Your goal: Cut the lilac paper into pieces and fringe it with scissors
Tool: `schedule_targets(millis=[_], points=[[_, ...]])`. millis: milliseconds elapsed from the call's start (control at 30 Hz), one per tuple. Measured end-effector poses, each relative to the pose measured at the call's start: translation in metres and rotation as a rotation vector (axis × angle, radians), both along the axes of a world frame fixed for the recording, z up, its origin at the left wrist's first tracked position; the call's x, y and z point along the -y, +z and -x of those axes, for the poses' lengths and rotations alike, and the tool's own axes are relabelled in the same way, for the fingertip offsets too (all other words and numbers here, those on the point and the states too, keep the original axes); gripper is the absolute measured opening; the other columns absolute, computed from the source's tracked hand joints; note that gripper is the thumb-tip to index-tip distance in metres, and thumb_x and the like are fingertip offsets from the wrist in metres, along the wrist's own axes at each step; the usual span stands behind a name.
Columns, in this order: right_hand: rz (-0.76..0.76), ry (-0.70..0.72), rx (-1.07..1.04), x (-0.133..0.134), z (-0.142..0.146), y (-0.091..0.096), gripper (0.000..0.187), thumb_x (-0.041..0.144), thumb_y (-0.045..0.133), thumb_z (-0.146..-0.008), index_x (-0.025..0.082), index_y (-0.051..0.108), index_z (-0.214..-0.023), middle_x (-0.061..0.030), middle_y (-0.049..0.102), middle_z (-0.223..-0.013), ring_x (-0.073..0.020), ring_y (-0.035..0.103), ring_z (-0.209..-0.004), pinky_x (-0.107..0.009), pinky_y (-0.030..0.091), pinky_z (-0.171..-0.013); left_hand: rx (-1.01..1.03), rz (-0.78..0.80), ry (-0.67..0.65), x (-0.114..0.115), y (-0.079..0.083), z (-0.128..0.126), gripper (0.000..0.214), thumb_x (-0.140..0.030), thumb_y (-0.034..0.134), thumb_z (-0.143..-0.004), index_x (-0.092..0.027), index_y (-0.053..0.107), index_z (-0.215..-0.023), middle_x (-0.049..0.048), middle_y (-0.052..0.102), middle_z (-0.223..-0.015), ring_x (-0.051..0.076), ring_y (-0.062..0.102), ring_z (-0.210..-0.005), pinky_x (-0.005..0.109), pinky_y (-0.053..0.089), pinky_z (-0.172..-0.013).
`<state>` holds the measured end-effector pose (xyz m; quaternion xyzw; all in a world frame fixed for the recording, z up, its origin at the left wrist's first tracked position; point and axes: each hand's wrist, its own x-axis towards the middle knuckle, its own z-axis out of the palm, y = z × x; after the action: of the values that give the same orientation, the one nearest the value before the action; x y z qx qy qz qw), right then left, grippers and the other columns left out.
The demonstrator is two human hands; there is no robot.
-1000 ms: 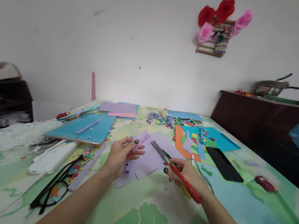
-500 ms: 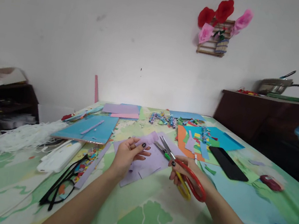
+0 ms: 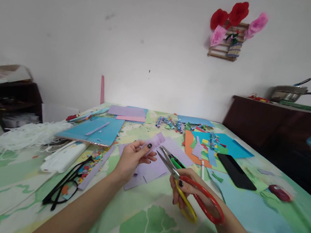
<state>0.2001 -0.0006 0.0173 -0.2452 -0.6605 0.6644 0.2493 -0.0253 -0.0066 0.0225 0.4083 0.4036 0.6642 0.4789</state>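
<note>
My left hand (image 3: pixel 132 160) pinches a small folded piece of purple paper (image 3: pixel 158 139) between thumb and fingers. In my right hand (image 3: pixel 182 185) is a pair of scissors (image 3: pixel 172 168), with red and yellow handles and a green part near the blades. The blade tips point left toward the paper, a little apart from each other; whether they touch it I cannot tell. Larger purple sheets (image 3: pixel 152 171) lie on the table beneath both hands.
Black glasses (image 3: pixel 66 187), paper scraps and a white power strip (image 3: pixel 64 156) lie left, near tangled white cord (image 3: pixel 30 136) and a blue folder (image 3: pixel 93 129). A black phone (image 3: pixel 236 171), coloured paper (image 3: pixel 237 146) and a red object (image 3: pixel 279 192) are right. Small rolled paper pieces (image 3: pixel 179 126) sit behind.
The scissors have turned, with their blades less spread and the handles lower and farther right. My left hand still pinches the purple piece, which now stands slightly higher. The view has shifted slightly.
</note>
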Motion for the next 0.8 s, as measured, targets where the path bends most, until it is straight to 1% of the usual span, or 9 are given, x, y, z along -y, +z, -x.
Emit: schedule_targets(millis=[67, 167, 333, 467, 600, 800], points=[[-0.033, 0.014, 0.004, 0.001, 0.003, 0.006, 0.044, 0.055, 0.068, -0.074, 0.016, 0.053, -0.086, -0.0033, 0.064, -0.065, -0.0141, 0.058, -0.051, -0.025, 0.046, -0.051, -0.012, -0.009, -0.025, 0.003, 0.002, -0.003, 0.033, -0.038, 0.077, -0.068, -0.013, 0.059, -0.081, 0.0045, 0.071, -0.063, 0.013, 0.067, -0.052, 0.017, 0.048, -0.048], [-0.086, 0.029, 0.032, 0.001, 0.008, 0.01, 0.045, 0.058, 0.067, -0.073, 0.015, 0.055, -0.08, -0.0026, 0.062, -0.061, -0.0122, 0.055, -0.049, -0.022, 0.043, -0.048, -0.061, -0.023, -0.045, 0.008, 0.005, -0.007, 0.031, -0.04, 0.073, -0.072, -0.014, 0.057, -0.079, 0.0034, 0.069, -0.058, 0.013, 0.065, -0.048, 0.018, 0.046, -0.045], [-0.13, 0.041, 0.028, -0.005, 0.011, 0.003, 0.05, 0.061, 0.07, -0.067, 0.015, 0.056, -0.079, -0.0026, 0.063, -0.06, -0.0122, 0.056, -0.046, -0.021, 0.044, -0.045, -0.146, -0.06, -0.071, 0.014, 0.009, -0.012, 0.03, -0.043, 0.067, -0.076, -0.016, 0.054, -0.079, 0.0048, 0.07, -0.059, 0.017, 0.066, -0.048, 0.02, 0.046, -0.044], [-0.161, 0.039, 0.009, -0.007, 0.011, -0.001, 0.054, 0.064, 0.072, -0.063, 0.015, 0.057, -0.079, -0.0015, 0.062, -0.057, -0.0119, 0.055, -0.042, -0.022, 0.044, -0.043, -0.202, -0.081, -0.084, 0.016, 0.009, -0.014, 0.028, -0.042, 0.064, -0.079, -0.015, 0.058, -0.078, 0.0069, 0.071, -0.06, 0.018, 0.068, -0.052, 0.022, 0.049, -0.046], [-0.173, -0.015, -0.011, -0.005, 0.012, 0.001, 0.053, 0.063, 0.073, -0.063, 0.015, 0.057, -0.079, -0.0015, 0.062, -0.06, -0.0125, 0.057, -0.044, -0.021, 0.043, -0.042, -0.249, -0.092, -0.071, 0.017, 0.01, -0.016, 0.028, -0.041, 0.064, -0.08, -0.013, 0.063, -0.076, 0.0091, 0.072, -0.062, 0.02, 0.07, -0.057, 0.024, 0.052, -0.049], [-0.203, -0.006, 0.031, -0.009, 0.011, -0.002, 0.047, 0.057, 0.072, -0.067, 0.014, 0.059, -0.083, -0.0021, 0.062, -0.056, -0.0122, 0.056, -0.043, -0.021, 0.046, -0.042, -0.228, -0.07, -0.096, 0.018, 0.011, -0.018, 0.026, -0.039, 0.064, -0.08, -0.014, 0.065, -0.074, 0.0092, 0.072, -0.062, 0.02, 0.069, -0.056, 0.025, 0.053, -0.049]])
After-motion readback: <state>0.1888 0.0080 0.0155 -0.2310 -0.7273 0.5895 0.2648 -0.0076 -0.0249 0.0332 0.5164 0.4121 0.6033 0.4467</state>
